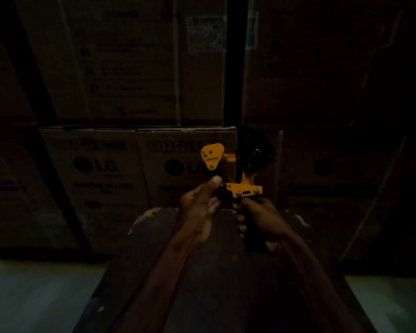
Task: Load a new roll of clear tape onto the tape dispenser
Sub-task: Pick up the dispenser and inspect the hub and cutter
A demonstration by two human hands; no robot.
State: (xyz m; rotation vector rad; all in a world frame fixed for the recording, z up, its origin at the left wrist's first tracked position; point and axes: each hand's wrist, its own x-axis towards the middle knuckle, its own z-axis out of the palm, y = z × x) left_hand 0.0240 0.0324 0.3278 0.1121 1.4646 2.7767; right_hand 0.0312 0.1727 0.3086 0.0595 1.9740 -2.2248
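Note:
A yellow and black hand-held tape dispenser [244, 188] is held up in front of me in dim light. My right hand [259, 217] grips its black handle from below. My left hand [202, 205] pinches the dispenser's front end, thumb up near the dark blade guard. The yellow roller plate [212, 156] sticks up at the left. The black round hub [255, 152] at the upper right looks bare; no tape roll shows on it. I see no loose roll of clear tape anywhere.
Stacked cardboard boxes [101, 164] with LG logos form a wall straight ahead. A dark worn surface [159, 248] lies under my forearms. Pale floor [34, 296] shows at the lower left and right.

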